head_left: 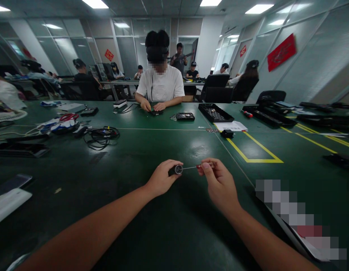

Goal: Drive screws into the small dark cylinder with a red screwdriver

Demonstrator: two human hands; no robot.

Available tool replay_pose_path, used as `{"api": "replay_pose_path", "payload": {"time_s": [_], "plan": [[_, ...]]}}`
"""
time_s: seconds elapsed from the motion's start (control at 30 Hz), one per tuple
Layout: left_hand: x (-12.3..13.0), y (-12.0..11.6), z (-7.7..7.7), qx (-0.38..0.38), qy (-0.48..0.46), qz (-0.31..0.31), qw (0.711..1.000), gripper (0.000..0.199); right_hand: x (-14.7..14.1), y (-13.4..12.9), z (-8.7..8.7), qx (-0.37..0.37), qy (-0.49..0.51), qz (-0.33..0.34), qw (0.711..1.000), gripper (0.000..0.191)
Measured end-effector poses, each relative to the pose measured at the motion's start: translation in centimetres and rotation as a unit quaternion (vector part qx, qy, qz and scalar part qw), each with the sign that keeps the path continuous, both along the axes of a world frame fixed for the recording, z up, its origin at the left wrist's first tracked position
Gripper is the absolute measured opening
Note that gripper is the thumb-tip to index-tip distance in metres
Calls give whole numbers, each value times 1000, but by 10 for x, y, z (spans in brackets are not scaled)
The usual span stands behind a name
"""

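Just above the green table [129, 169], my left hand [162, 177] grips a short black cylindrical part [178, 169] whose round end, with a pale ring, faces to the right. My right hand [219, 182] is closed around the reddish see-through handle of a screwdriver [201, 166]. Its thin metal shaft points left, and the tip meets the round end of the part. Whether the tip sits in a screw is too small to tell. My fingers hide much of the cylinder and of the handle.
Opposite me a person in a white shirt [160, 84] handles a small dark item. Black trays [215, 113] stand back right, near a small black block [227, 133]. Coiled black cables [102, 136] lie at left; a white object [11, 205] is at the left edge.
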State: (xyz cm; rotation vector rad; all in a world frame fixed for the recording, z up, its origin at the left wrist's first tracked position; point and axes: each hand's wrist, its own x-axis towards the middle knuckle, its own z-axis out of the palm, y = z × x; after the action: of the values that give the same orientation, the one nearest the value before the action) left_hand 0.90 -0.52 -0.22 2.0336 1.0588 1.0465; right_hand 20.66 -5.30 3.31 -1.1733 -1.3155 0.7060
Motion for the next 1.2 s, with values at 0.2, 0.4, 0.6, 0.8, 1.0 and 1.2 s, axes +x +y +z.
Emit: {"api": "replay_pose_path", "payload": {"time_s": [0.2, 0.4, 0.6, 0.8, 1.0, 1.2], "plan": [[-2, 1, -1, -1, -7, -1, 1000, 34, 1, 1, -3, -9, -32, 9, 999, 29], [-2, 1, 0, -1, -3, 8, 1000, 37, 2, -1, -2, 2, -56, 2, 998, 24], [-2, 0, 1, 7, 0, 24, 1000, 38, 2, -2, -3, 11, -43, 40, 998, 20], [-1, -1, 1, 7, 12, 23, 1000, 39, 2, -5, 2, -6, -67, 35, 997, 36], [-2, -2, 3, 4, 17, 27, 999, 39, 3, -6, 1, -17, -67, -3, 998, 30], [-2, -1, 1, 5, 19, 25, 999, 39, 4, -6, 2, -11, -79, 20, 997, 32]]}}
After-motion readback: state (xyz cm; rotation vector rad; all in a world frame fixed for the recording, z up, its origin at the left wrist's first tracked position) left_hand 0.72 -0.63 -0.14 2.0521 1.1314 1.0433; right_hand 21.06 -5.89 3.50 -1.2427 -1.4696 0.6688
